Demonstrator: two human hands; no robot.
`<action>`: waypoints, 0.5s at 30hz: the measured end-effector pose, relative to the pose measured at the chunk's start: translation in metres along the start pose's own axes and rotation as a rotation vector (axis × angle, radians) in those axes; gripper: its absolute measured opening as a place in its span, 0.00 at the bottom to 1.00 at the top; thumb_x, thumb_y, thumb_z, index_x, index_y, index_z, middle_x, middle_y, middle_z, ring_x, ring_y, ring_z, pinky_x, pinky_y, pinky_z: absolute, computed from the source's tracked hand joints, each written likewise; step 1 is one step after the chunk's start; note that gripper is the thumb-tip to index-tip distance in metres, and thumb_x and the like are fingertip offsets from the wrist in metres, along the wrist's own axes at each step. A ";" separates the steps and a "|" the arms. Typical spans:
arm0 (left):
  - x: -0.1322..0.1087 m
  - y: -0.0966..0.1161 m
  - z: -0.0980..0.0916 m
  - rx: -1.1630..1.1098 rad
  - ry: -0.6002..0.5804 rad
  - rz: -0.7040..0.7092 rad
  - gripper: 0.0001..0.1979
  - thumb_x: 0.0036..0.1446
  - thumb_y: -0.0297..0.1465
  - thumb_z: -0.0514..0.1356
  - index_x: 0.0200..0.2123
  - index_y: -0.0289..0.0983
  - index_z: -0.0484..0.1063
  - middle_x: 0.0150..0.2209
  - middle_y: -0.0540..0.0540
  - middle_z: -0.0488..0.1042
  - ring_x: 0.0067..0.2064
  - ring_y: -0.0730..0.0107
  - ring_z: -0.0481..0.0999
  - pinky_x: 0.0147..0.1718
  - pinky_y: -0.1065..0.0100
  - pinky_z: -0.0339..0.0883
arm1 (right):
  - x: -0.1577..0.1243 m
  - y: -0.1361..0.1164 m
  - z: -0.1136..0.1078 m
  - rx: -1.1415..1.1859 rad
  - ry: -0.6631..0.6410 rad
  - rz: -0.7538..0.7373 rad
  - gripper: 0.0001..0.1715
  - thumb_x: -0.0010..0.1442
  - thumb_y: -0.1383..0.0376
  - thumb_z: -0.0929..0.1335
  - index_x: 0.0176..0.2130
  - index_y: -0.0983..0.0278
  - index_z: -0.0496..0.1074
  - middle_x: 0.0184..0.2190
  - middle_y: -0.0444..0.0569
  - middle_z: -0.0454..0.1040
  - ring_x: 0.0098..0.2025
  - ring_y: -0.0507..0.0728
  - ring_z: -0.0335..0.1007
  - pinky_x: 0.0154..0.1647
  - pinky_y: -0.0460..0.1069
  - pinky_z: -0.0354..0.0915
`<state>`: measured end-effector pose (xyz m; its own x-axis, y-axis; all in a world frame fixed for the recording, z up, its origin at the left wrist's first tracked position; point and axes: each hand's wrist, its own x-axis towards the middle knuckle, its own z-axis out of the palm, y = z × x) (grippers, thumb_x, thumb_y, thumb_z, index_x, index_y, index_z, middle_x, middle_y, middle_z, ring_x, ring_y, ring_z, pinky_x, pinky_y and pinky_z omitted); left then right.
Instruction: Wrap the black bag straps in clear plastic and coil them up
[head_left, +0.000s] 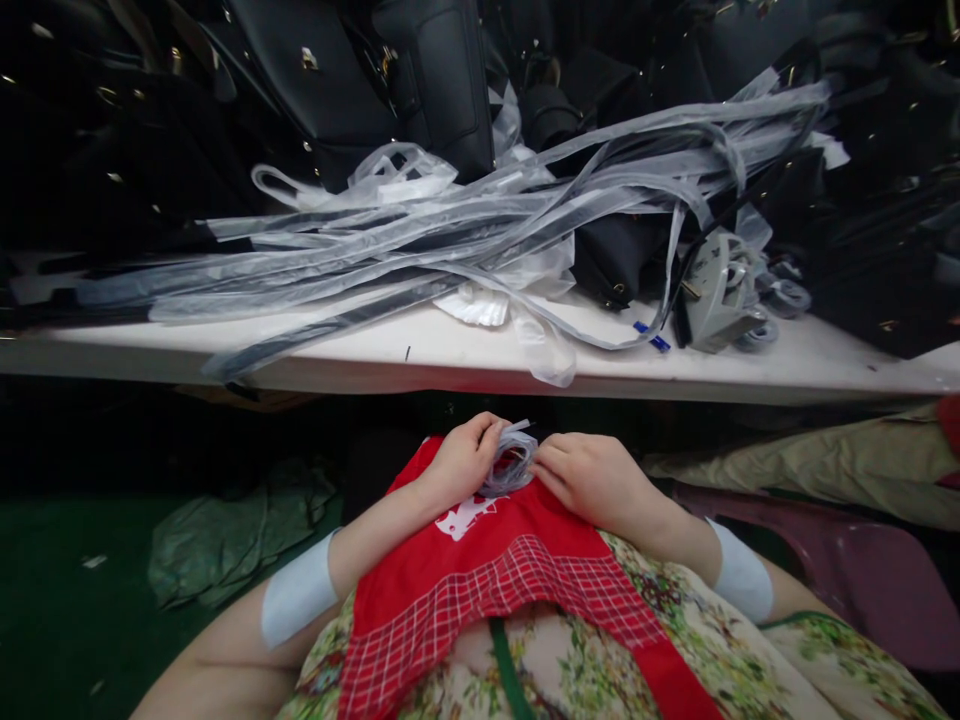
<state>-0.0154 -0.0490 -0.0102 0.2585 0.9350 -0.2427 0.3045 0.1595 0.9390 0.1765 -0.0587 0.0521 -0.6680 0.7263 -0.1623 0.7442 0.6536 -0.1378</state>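
Over my lap, in front of a red apron point(450, 590), both hands hold a round coil of strap in clear plastic sleeving point(491, 485). My left hand point(472, 450) is closed around the coil's left side, the thumb along its edge. My right hand point(585, 475) pinches the right side with bent fingers. One end of the plastic sticks up at the top of the coil. Beyond my hands, a pile of long dark straps in clear plastic sleeves point(420, 235) lies on the white table point(360, 350), some hanging over its front edge.
Black bags with gold fittings point(322, 80) crowd the back of the table. At the right stand a grey tape dispenser point(724, 290) and several small coiled straps point(787, 295). A mauve stool point(885, 580) and another person's trouser leg point(825, 460) are at my right. Crumpled green cloth point(232, 535) lies left.
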 end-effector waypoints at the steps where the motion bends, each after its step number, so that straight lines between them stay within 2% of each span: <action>1: 0.000 0.000 0.000 -0.004 -0.001 0.009 0.15 0.65 0.38 0.50 0.38 0.39 0.75 0.38 0.46 0.79 0.41 0.61 0.77 0.43 0.65 0.66 | -0.001 0.001 0.001 -0.002 0.019 -0.005 0.15 0.68 0.61 0.61 0.35 0.63 0.73 0.30 0.49 0.76 0.31 0.55 0.70 0.29 0.50 0.54; 6: -0.003 0.003 0.002 -0.042 -0.018 0.009 0.15 0.64 0.38 0.50 0.39 0.38 0.75 0.36 0.46 0.79 0.38 0.62 0.77 0.40 0.66 0.68 | 0.003 0.000 0.013 -0.002 0.148 -0.031 0.17 0.68 0.62 0.62 0.32 0.64 0.74 0.27 0.49 0.74 0.30 0.53 0.66 0.28 0.50 0.52; 10: -0.003 0.004 0.002 -0.058 -0.034 0.033 0.15 0.63 0.37 0.51 0.39 0.37 0.76 0.39 0.45 0.80 0.42 0.61 0.77 0.44 0.65 0.67 | 0.011 0.005 0.016 0.018 0.235 -0.037 0.17 0.67 0.60 0.62 0.32 0.63 0.75 0.28 0.49 0.74 0.31 0.54 0.66 0.31 0.50 0.54; 12: -0.002 0.005 0.001 -0.077 -0.062 0.040 0.16 0.63 0.36 0.51 0.39 0.37 0.77 0.40 0.44 0.80 0.41 0.61 0.77 0.44 0.65 0.67 | 0.017 0.011 0.013 0.109 0.258 -0.048 0.15 0.66 0.59 0.64 0.33 0.62 0.76 0.29 0.49 0.75 0.33 0.54 0.67 0.33 0.49 0.56; 15: -0.002 0.008 -0.003 -0.104 -0.090 0.052 0.15 0.60 0.33 0.51 0.35 0.36 0.77 0.36 0.45 0.80 0.39 0.62 0.77 0.41 0.66 0.67 | 0.030 0.020 0.011 0.380 0.284 -0.058 0.11 0.63 0.59 0.68 0.31 0.61 0.78 0.29 0.47 0.76 0.34 0.54 0.68 0.37 0.49 0.60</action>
<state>-0.0160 -0.0485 -0.0018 0.3539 0.9116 -0.2092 0.1928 0.1478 0.9700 0.1710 -0.0261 0.0340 -0.6441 0.7551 0.1225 0.6200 0.6091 -0.4946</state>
